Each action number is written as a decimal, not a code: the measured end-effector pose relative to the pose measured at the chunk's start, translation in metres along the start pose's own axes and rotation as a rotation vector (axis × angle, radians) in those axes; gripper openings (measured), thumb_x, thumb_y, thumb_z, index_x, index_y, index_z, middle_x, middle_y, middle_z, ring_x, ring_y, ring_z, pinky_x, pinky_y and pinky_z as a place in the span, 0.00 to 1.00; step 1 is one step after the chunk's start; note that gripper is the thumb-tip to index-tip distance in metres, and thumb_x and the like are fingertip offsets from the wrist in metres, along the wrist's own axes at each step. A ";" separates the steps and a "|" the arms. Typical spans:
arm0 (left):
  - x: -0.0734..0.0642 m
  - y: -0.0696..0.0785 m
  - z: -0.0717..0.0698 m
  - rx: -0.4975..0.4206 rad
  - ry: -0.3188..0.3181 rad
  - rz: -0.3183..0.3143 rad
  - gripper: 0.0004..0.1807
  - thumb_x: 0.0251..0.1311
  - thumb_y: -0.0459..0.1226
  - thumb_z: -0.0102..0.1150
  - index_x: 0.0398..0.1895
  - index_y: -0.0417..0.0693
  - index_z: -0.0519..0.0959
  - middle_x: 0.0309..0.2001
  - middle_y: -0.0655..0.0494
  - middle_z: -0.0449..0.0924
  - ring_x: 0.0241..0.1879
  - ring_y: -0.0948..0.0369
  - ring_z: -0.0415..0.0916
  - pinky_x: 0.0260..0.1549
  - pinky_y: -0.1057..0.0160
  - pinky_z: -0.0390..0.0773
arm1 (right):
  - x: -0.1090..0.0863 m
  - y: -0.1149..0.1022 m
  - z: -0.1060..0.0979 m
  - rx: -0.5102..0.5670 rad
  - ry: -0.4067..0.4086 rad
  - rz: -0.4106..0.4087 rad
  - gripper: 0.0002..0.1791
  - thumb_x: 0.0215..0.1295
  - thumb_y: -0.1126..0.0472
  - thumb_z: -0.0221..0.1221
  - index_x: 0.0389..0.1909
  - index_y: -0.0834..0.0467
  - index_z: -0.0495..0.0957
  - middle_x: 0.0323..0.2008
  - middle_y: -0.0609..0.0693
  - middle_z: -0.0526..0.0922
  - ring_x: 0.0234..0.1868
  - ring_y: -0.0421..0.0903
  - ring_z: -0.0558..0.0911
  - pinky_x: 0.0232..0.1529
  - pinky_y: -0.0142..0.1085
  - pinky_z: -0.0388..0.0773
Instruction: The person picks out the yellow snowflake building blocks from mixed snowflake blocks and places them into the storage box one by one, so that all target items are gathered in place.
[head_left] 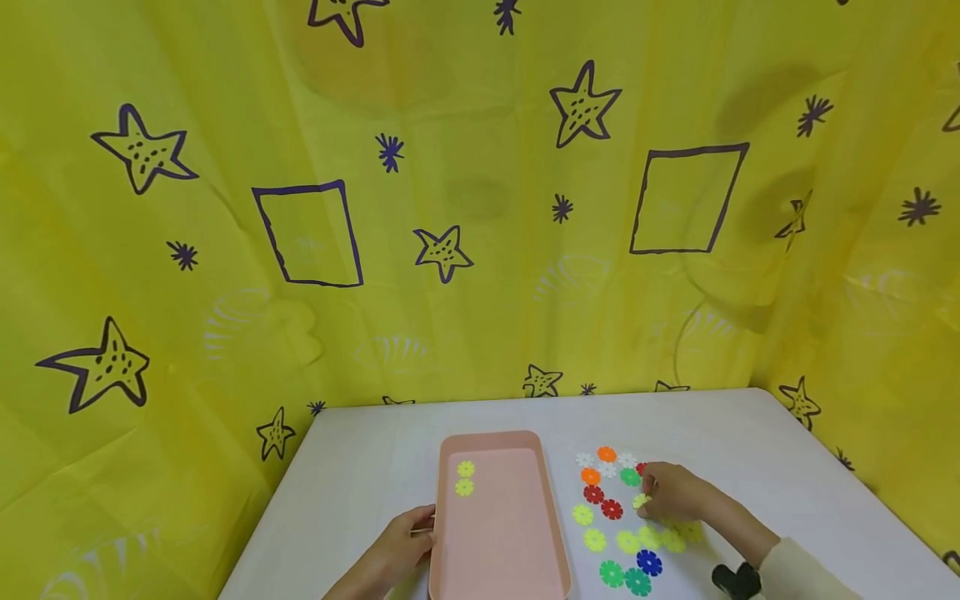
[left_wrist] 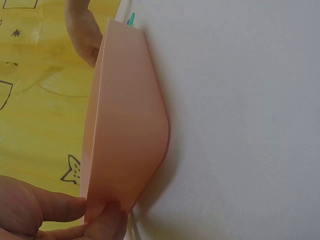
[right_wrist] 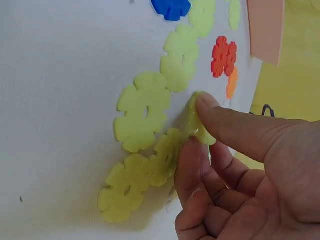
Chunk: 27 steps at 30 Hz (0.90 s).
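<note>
A shallow pink tray (head_left: pixel 553 518) lies on the table, with two yellow flower-shaped plastic discs (head_left: pixel 465 478) inside near its far left corner. My left hand (head_left: pixel 401 542) grips the tray's left edge; the left wrist view shows thumb and fingers pinching its wall (left_wrist: pixel 127 100). To the right of the tray, my right hand (head_left: pixel 675 493) pinches a yellow flower disc (right_wrist: pixel 194 117) between thumb and fingers, tilted on edge. More yellow discs (right_wrist: pixel 142 112) lie flat beneath and beside that hand.
Around the right hand lie loose red (head_left: pixel 611 509), orange (head_left: pixel 590 476), white (head_left: pixel 584 459), green (head_left: pixel 612 573) and blue discs (head_left: pixel 649 562). A white table (head_left: pixel 360 467) carries everything. Behind it hangs a yellow curtain (head_left: pixel 480 333) with star drawings.
</note>
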<state>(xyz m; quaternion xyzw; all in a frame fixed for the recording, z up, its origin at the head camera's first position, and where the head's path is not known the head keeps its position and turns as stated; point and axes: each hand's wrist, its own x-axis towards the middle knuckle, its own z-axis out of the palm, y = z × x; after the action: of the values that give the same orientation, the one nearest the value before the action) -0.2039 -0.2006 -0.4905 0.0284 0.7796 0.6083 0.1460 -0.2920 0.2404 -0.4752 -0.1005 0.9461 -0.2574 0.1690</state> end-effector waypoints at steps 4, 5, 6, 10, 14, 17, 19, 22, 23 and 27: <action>0.000 0.000 0.000 0.000 0.001 0.002 0.28 0.72 0.24 0.49 0.71 0.13 0.59 0.61 0.27 0.74 0.60 0.41 0.78 0.60 0.46 0.84 | -0.002 -0.002 -0.002 0.051 0.033 0.021 0.13 0.61 0.63 0.74 0.35 0.60 0.78 0.32 0.50 0.77 0.35 0.47 0.74 0.37 0.38 0.79; 0.000 0.000 0.000 0.001 0.001 0.001 0.28 0.72 0.24 0.48 0.71 0.13 0.59 0.61 0.27 0.74 0.60 0.41 0.78 0.60 0.46 0.84 | -0.002 -0.002 -0.003 0.056 0.038 0.029 0.12 0.62 0.63 0.73 0.35 0.60 0.78 0.32 0.50 0.77 0.35 0.47 0.74 0.37 0.38 0.79; 0.000 0.000 0.001 0.003 0.001 0.001 0.28 0.72 0.24 0.48 0.71 0.13 0.59 0.61 0.26 0.74 0.60 0.41 0.78 0.60 0.46 0.84 | -0.002 -0.002 -0.002 0.055 0.041 0.034 0.11 0.63 0.64 0.73 0.35 0.60 0.78 0.32 0.50 0.77 0.34 0.47 0.75 0.37 0.38 0.80; 0.000 0.000 0.001 0.009 0.008 -0.001 0.28 0.72 0.24 0.48 0.71 0.13 0.59 0.61 0.25 0.74 0.61 0.40 0.78 0.60 0.46 0.84 | -0.004 -0.006 -0.003 0.041 0.056 0.044 0.08 0.65 0.65 0.71 0.35 0.62 0.80 0.30 0.51 0.78 0.34 0.47 0.75 0.37 0.38 0.83; 0.000 0.001 0.001 0.011 0.012 0.002 0.28 0.72 0.23 0.48 0.70 0.13 0.60 0.61 0.26 0.74 0.61 0.39 0.78 0.60 0.46 0.84 | -0.005 -0.008 -0.004 0.049 0.052 0.055 0.08 0.67 0.63 0.70 0.34 0.63 0.81 0.28 0.51 0.79 0.32 0.46 0.76 0.36 0.36 0.82; 0.000 0.002 0.002 0.014 0.014 0.006 0.28 0.71 0.23 0.48 0.70 0.13 0.60 0.61 0.26 0.74 0.61 0.40 0.78 0.60 0.46 0.84 | -0.002 -0.007 -0.004 0.064 0.033 0.068 0.09 0.68 0.62 0.69 0.33 0.62 0.82 0.27 0.50 0.79 0.30 0.46 0.76 0.35 0.34 0.79; 0.000 0.002 0.002 0.014 0.016 0.005 0.28 0.71 0.23 0.48 0.70 0.14 0.60 0.61 0.26 0.74 0.61 0.40 0.78 0.60 0.46 0.84 | -0.001 -0.006 -0.004 0.065 0.021 0.068 0.09 0.68 0.62 0.69 0.32 0.62 0.81 0.26 0.50 0.79 0.29 0.45 0.76 0.34 0.33 0.76; 0.000 0.002 0.002 0.011 0.013 0.003 0.28 0.71 0.23 0.48 0.70 0.13 0.60 0.61 0.25 0.74 0.61 0.40 0.78 0.60 0.46 0.84 | 0.000 -0.004 -0.005 0.058 -0.003 0.067 0.10 0.68 0.61 0.69 0.31 0.62 0.82 0.25 0.50 0.79 0.28 0.44 0.76 0.33 0.32 0.75; 0.000 0.002 0.002 0.009 0.012 0.000 0.28 0.71 0.23 0.48 0.70 0.13 0.60 0.61 0.25 0.74 0.61 0.40 0.78 0.60 0.46 0.84 | 0.001 -0.003 -0.005 0.053 -0.011 0.061 0.10 0.69 0.61 0.69 0.30 0.62 0.82 0.24 0.50 0.79 0.27 0.44 0.76 0.33 0.32 0.75; 0.001 0.001 0.002 0.007 0.010 -0.001 0.28 0.72 0.23 0.48 0.70 0.13 0.60 0.61 0.25 0.74 0.61 0.40 0.78 0.60 0.46 0.84 | 0.002 -0.001 -0.006 0.056 -0.022 0.065 0.09 0.68 0.62 0.69 0.31 0.61 0.82 0.23 0.50 0.80 0.26 0.43 0.77 0.32 0.31 0.76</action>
<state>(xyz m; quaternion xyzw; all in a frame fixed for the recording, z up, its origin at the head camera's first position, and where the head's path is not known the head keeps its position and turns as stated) -0.2047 -0.1983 -0.4900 0.0256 0.7824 0.6058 0.1425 -0.2957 0.2420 -0.4702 -0.0678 0.9394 -0.2771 0.1904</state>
